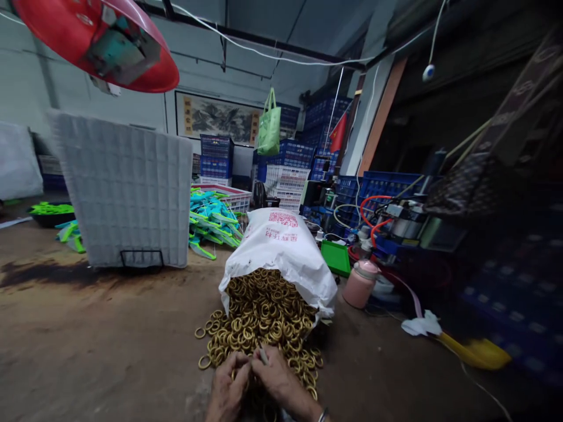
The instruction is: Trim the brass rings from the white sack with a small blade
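Note:
Over a heap of gold-coloured rings [246,334], my two hands meet, fingertips nearly touching. My left hand [229,378] is closed in a pinch, and a bit of gold-coloured ring shows at its fingers; most of what it holds is hidden. A short, thin, greyish tool [264,356] sticks up from the closed fingers of my right hand [277,375]; its kind is not clear. Beyond the hands lies a white woven sack [281,240] with red print, its mouth towards me. Rings spill from it onto the brown tabletop [145,346].
A grey padded panel [132,193] stands left, beside a pile of turquoise and green plastic parts [211,220]. To the right are a green tray [335,258], a pink jar [360,283] and a machine with hoses [404,223]. A red lamp shade [149,53] hangs upper left.

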A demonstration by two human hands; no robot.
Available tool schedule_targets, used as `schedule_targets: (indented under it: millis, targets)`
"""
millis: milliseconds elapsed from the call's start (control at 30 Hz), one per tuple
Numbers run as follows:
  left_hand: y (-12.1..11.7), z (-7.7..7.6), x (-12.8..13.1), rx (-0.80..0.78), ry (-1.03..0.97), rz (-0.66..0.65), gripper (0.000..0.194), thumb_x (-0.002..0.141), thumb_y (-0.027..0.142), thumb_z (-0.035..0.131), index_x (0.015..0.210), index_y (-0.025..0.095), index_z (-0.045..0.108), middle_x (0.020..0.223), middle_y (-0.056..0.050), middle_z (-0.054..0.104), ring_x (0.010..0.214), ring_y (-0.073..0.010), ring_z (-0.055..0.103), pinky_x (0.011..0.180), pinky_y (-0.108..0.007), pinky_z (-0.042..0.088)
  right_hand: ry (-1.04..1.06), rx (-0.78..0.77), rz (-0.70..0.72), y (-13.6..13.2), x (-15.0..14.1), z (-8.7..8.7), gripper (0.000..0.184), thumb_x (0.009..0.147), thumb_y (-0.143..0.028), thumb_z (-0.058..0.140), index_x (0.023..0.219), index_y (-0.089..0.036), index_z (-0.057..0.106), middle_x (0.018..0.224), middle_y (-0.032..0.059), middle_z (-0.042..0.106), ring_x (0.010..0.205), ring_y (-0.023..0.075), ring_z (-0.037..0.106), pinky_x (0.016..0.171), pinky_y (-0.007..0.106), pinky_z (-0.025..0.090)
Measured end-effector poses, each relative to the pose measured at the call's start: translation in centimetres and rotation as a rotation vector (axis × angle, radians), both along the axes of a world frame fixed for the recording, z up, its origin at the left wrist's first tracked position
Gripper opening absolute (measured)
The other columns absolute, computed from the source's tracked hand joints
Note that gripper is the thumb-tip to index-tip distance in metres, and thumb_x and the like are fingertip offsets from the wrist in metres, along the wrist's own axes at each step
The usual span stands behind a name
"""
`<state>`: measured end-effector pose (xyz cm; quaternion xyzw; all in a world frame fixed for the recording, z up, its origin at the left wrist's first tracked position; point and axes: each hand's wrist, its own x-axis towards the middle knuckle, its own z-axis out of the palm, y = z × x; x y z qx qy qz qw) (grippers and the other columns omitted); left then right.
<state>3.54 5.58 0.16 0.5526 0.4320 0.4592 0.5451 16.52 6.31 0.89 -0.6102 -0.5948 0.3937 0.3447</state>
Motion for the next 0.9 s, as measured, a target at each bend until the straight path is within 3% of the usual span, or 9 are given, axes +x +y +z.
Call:
schedule_targets:
  millis: [200,500,767,900]
  targets:
    - [0.1,0.1,-1.0,-0.008,0.004,-0.059,0.027,0.066,0.043,0.055,0.062,0.016,0.057,0.062,-0.002,0.055,0.064,-0.0168,0.048,0.064,-0.026,0.039,-0.06,0.033,-0.017,-0.1,-0.7,-0.6,0.008,0.066,-0.022,0.047,0.06,-0.017,0.047,0.055,-0.0061,0.038,0.054,0.0082,0.035,0.05,0.019,0.027]
    - [0.1,-1.8,-1.1,-0.098,-0.089,-0.121,0.034,0.064,0.052,0.054,0.058,0.02,0.045,0.055,0.004,0.043,0.055,-0.0123,0.04,0.056,-0.023,0.035,-0.017,0.027,-0.029,-0.1,-0.8,-1.5,0.016,0.07,-0.032,0.048,0.061,-0.018,0.048,0.056,-0.0051,0.043,0.057,0.0098,0.04,0.054,0.019,0.032]
    - [-0.4,0.7,-0.9,-0.18,-0.167,-0.127,0.036,0.063,0.052,0.057,0.062,0.018,0.046,0.056,0.005,0.043,0.052,-0.0105,0.037,0.051,-0.021,0.032,0.054,0.033,0.0,-0.3,-0.7,-0.4,0.023,0.075,-0.038,0.042,0.064,-0.018,0.046,0.057,-0.0052,0.04,0.055,0.009,0.036,0.052,0.02,0.031]
    - [-0.8,0.9,-0.9,-0.186,-0.143,-0.095,0.032,0.067,0.047,0.057,0.063,0.017,0.05,0.056,0.004,0.044,0.053,-0.0097,0.038,0.053,-0.021,0.032,0.062,0.057,0.015,-0.2,-0.5,-0.5,0.023,0.075,-0.039,0.044,0.064,-0.018,0.046,0.057,-0.0051,0.042,0.055,0.0091,0.038,0.054,0.021,0.033]
